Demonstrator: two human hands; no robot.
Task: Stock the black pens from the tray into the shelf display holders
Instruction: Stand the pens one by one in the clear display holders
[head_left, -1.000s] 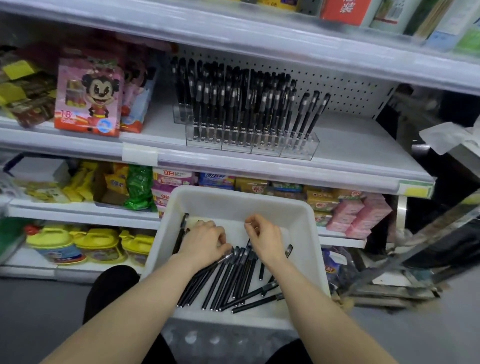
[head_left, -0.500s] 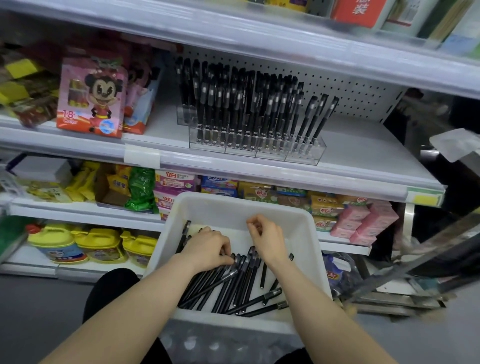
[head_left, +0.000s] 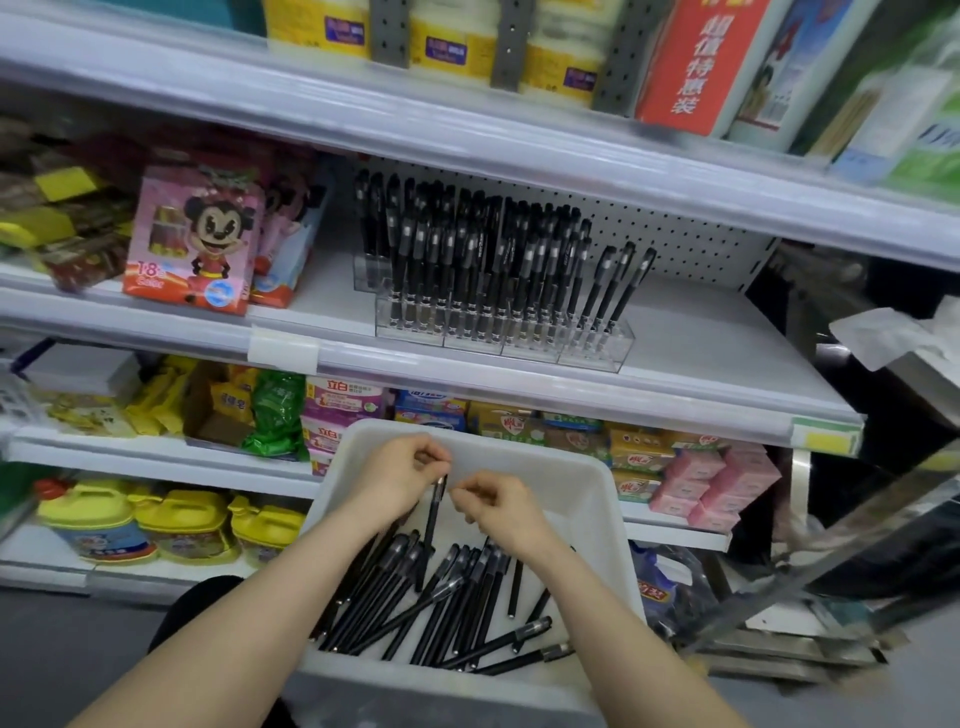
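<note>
Holding one black pen (head_left: 435, 512) by its top end, the left hand (head_left: 397, 480) has its fingers curled closed around the cap, and the pen hangs almost upright with its lower tip down among the others. The right hand (head_left: 501, 506) is just beside it, fingers bent and pinched together near the upper part of the same pen; whether it really grips the pen I cannot tell. Both hands are over the far half of the white tray (head_left: 597, 499), which sits low in front of the person.

On the tray floor lies a heap of loose pens (head_left: 441, 608), most of them pointing away from the person, a few lying crosswise near the front edge.

Above, on the middle shelf (head_left: 701, 353), the clear display holders (head_left: 501, 340) stand in a row, with another one behind at the left. They are crowded with upright black pens, while the right end holds only three leaning pens (head_left: 615, 283). A pink toy box (head_left: 195, 241) stands on the same shelf, well to the left.
</note>
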